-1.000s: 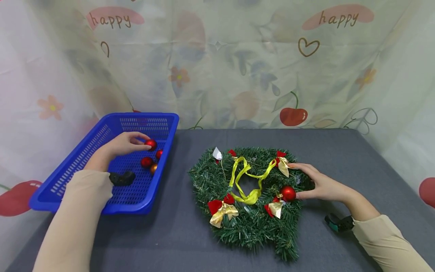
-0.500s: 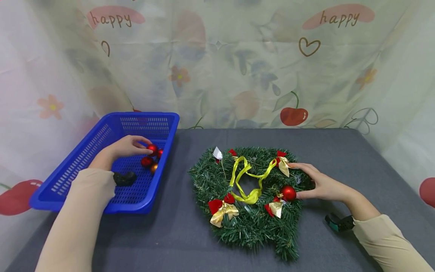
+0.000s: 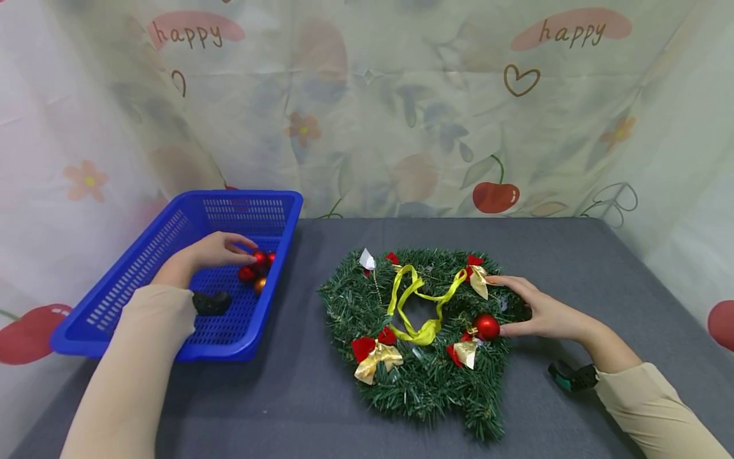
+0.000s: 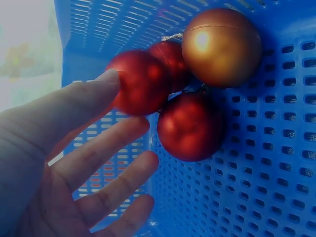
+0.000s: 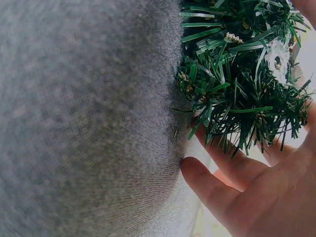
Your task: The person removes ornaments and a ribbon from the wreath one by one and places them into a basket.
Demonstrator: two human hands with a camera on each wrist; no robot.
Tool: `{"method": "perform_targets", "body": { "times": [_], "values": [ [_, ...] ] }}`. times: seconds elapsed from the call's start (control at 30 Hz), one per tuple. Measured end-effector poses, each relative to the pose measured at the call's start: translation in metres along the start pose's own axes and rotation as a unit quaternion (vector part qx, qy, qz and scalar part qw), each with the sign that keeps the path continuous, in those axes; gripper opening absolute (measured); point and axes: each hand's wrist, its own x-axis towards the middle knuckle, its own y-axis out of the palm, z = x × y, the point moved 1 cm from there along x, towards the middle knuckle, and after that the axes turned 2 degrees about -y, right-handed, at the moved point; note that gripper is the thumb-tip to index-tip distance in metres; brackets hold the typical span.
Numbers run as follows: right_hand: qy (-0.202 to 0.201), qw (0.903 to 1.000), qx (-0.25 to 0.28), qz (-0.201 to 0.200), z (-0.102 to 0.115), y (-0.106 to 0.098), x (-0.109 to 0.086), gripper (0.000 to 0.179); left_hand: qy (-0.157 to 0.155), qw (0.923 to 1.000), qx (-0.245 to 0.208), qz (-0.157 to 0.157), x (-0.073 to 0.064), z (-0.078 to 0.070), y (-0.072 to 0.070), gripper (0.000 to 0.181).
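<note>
My left hand (image 3: pixel 216 248) reaches into the blue basket (image 3: pixel 269 325) and pinches a red Christmas ball (image 4: pixel 140 83) between thumb and index finger. The other fingers (image 4: pixel 116 185) stay extended. Touching this ball or close by it are a gold ball (image 4: pixel 222 47) and two more red balls, one lower (image 4: pixel 191 126), one partly hidden behind. My right hand (image 3: pixel 541 309) grips the right edge of a green Christmas wreath (image 3: pixel 424 389), thumb beside a red ball (image 3: pixel 486 326) and fingertips at a gold bow (image 3: pixel 478 280).
Yellow ribbon (image 3: pixel 424 335) lies looped over the wreath's centre, with red and gold bows (image 3: pixel 375 358) around it. Grey cloth (image 3: pixel 562 248) covers the table. A printed curtain (image 3: pixel 367 127) hangs behind. Each wrist wears a dark device (image 3: pixel 573 376).
My left hand has lowered the red ball slightly rightward, closer to the others in the basket. The right hand and the wreath have stayed in place.
</note>
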Motion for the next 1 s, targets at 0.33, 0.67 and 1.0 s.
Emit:
{"method": "perform_targets", "body": {
  "times": [0.33,0.67,1.0],
  "values": [
    [-0.001,1.0,0.003,0.0,0.002,0.0,0.0,0.078,0.023,0.9988,-0.013,-0.042,0.0,-0.001,0.0,0.047],
    [-0.002,1.0,0.004,-0.002,0.002,0.0,-0.001,0.078,0.077,0.9879,-0.038,-0.129,-0.009,-0.038,-0.004,0.039],
    [0.0,1.0,0.005,0.0,0.001,0.0,0.0,0.078,0.12,0.9776,-0.074,-0.156,-0.025,-0.084,0.009,0.034]
  ]
}}
